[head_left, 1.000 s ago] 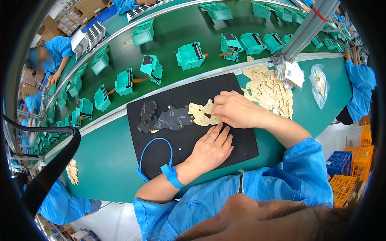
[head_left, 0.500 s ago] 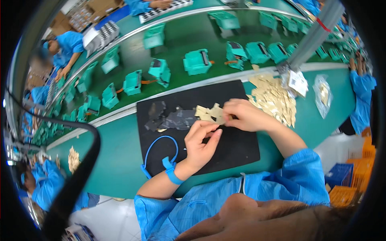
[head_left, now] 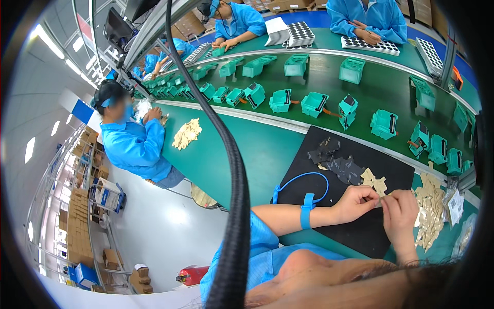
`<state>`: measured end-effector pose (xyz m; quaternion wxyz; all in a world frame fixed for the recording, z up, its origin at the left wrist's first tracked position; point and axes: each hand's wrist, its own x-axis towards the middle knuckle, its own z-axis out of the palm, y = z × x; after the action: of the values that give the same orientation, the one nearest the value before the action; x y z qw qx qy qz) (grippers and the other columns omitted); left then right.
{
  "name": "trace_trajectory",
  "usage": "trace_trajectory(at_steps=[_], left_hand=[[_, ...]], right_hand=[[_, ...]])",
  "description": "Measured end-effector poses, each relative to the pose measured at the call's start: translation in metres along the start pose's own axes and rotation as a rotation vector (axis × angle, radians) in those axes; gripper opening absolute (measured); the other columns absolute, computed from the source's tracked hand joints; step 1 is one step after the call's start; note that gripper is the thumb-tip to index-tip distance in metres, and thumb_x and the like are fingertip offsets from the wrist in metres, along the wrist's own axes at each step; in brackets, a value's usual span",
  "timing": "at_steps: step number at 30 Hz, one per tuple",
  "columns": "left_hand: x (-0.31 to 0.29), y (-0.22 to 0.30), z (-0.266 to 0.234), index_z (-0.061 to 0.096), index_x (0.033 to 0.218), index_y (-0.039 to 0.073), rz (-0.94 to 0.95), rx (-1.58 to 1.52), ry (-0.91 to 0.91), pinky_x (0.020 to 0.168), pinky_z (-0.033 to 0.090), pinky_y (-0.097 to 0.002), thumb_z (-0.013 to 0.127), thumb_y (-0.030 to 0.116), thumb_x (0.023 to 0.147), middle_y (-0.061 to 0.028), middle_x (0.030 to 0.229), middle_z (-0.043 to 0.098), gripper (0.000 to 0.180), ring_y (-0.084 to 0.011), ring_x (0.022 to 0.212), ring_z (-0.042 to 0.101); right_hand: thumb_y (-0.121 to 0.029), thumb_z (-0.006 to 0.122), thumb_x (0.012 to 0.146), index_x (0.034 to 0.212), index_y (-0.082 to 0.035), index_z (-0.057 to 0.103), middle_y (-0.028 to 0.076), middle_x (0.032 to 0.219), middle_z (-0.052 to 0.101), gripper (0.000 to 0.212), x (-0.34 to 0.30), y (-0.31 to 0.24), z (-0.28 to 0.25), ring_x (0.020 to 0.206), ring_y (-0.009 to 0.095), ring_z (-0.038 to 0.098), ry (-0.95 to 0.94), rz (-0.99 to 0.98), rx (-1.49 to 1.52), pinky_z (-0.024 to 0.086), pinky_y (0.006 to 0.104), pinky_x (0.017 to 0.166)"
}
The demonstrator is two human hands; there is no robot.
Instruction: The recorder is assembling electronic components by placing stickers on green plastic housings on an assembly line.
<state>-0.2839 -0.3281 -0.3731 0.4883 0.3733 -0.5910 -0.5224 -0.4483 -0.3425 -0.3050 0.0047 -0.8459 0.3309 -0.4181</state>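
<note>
My left hand (head_left: 356, 204) and my right hand (head_left: 401, 215) meet fingertip to fingertip over the right part of a black mat (head_left: 339, 216). Both pinch a small tan piece (head_left: 380, 201), mostly hidden by the fingers. Just beyond them, a few flat tan cut pieces (head_left: 374, 181) lie on the mat. Left of these sit crumpled dark grey pieces of film (head_left: 343, 169). Around my left wrist goes a blue wrist strap (head_left: 306, 212) with a blue cord looping onto the mat. A large heap of tan pieces (head_left: 429, 206) lies right of my right hand.
Beyond the mat, a green conveyor (head_left: 329, 77) carries rows of green plastic housings (head_left: 314, 104). A co-worker (head_left: 135, 141) sits at the left beside another tan heap (head_left: 187, 134). A black cable (head_left: 231, 149) crosses the view. Plastic bags (head_left: 465, 234) lie far right.
The view has swung left, so the mat and hands now appear farther right. My fingertips have come together on a small tan piece; before, the hands were slightly apart.
</note>
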Motion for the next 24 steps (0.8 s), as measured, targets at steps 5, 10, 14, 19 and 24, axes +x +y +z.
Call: trace_trajectory(at_steps=[5, 10, 14, 19, 24], left_hand=[[0.001, 0.008, 0.001, 0.06, 0.089, -0.001, 0.101, 0.09, 0.003, 0.055, 0.042, -0.0207, 0.059, -0.001, 0.084, -0.0036, 0.083, 0.056, 0.005, -0.0065, 0.069, 0.053], [0.002, 0.009, 0.001, 0.059, 0.086, 0.0, 0.196, 0.167, 0.018, 0.059, 0.043, -0.0251, 0.059, -0.003, 0.082, -0.0056, 0.083, 0.056, 0.005, -0.0143, 0.073, 0.055], [0.001, 0.009, -0.002, 0.058, 0.082, 0.001, 0.371, 0.426, 0.054, 0.065, 0.045, -0.0332, 0.061, -0.004, 0.075, -0.009, 0.081, 0.057, 0.009, -0.0258, 0.076, 0.056], [0.001, 0.009, 0.001, 0.057, 0.08, 0.0, 0.373, 0.503, 0.026, 0.066, 0.045, -0.0354, 0.063, -0.005, 0.071, -0.0097, 0.078, 0.057, 0.012, -0.0282, 0.076, 0.056], [0.0, 0.0, 0.0, 0.059, 0.082, 0.001, 0.328, 0.461, 0.011, 0.062, 0.045, -0.0332, 0.063, -0.004, 0.074, -0.0092, 0.077, 0.058, 0.01, -0.024, 0.073, 0.057]], right_hand=[[-0.005, 0.062, 0.063, 0.081, -0.001, 0.058, 0.009, 0.08, 0.054, 0.02, 0.001, 0.0, 0.0, 0.072, 0.024, 0.053, -0.11, -0.152, -0.149, 0.039, 0.0351, 0.059], [-0.007, 0.06, 0.061, 0.079, 0.001, 0.058, 0.008, 0.075, 0.053, 0.019, 0.002, -0.004, 0.0, 0.072, 0.023, 0.053, -0.143, -0.186, -0.152, 0.039, 0.0347, 0.058], [-0.006, 0.059, 0.06, 0.075, 0.002, 0.056, 0.009, 0.071, 0.05, 0.018, -0.002, -0.004, 0.007, 0.067, 0.023, 0.051, -0.159, -0.213, -0.16, 0.038, 0.035, 0.057], [-0.005, 0.057, 0.057, 0.067, 0.001, 0.051, 0.009, 0.065, 0.045, 0.013, -0.011, -0.003, 0.011, 0.06, 0.022, 0.045, -0.171, -0.284, -0.273, 0.035, 0.0338, 0.052], [-0.005, 0.058, 0.058, 0.068, 0.0, 0.053, 0.008, 0.065, 0.047, 0.012, -0.014, 0.002, 0.01, 0.061, 0.022, 0.047, -0.208, -0.232, -0.245, 0.036, 0.033, 0.05]])
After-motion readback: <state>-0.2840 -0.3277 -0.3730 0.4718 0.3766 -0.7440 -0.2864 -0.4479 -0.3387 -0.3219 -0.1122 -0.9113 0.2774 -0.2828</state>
